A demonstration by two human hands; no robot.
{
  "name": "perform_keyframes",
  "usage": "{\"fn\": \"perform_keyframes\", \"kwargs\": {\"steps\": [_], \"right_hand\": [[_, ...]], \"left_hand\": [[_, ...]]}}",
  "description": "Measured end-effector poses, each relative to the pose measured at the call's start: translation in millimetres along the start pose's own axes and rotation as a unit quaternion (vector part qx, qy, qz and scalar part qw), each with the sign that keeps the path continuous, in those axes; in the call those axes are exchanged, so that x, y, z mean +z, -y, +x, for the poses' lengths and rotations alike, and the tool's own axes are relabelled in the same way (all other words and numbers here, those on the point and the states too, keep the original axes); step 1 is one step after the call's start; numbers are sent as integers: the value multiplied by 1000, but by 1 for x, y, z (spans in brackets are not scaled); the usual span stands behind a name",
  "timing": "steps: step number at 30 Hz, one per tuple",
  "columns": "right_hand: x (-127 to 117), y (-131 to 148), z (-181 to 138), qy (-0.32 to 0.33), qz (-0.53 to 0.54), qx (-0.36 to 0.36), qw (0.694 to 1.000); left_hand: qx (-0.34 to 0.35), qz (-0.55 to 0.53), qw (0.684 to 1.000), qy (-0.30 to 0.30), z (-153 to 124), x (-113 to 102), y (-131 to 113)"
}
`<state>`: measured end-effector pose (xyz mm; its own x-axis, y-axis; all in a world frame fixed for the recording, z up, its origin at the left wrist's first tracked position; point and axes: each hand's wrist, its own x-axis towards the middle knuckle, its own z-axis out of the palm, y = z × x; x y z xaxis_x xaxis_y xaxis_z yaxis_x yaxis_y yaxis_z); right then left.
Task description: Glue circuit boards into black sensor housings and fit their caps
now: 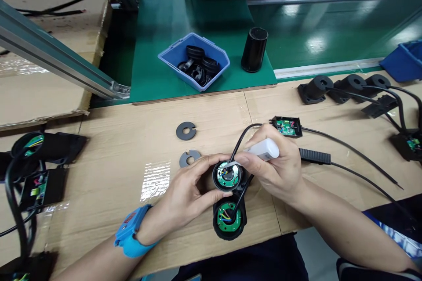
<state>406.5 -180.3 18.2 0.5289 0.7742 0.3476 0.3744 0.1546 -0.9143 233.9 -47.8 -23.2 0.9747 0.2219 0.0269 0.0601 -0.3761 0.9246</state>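
Black upper housing [215,178] in left hand [187,191] | white tool [267,149] in right hand [283,167] | lower housing [229,235] near cardboard edge [262,235]; rings [180,131] apart

You're in an electronics assembly workshop: your cardboard-topped workbench [115,149] carries wired circuit boards [227,227] near its front edge and black housings [352,85] towards its far right corner; beyond its far edge stand a blue parts bin [170,51] and metal framing [66,62].
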Motion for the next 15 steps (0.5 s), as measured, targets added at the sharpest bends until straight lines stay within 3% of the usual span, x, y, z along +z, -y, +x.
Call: {"fn": "perform_keyframes", "kwargs": {"steps": [4,9,12,15], "right_hand": [[-5,-4,0,-26,-2,19,999],[-19,-13,7,-150,121,131,973],[-32,-16,20,-203,174,185,946],[-41,-23,42,-197,173,219,940]], "left_hand": [[24,60,998,-10,4,1,-1],[61,158,985,-11,6,-13,-2],[56,211,971,-96,-1,-40,-6],[27,254,955,-153,-12,-67,-7]]}}
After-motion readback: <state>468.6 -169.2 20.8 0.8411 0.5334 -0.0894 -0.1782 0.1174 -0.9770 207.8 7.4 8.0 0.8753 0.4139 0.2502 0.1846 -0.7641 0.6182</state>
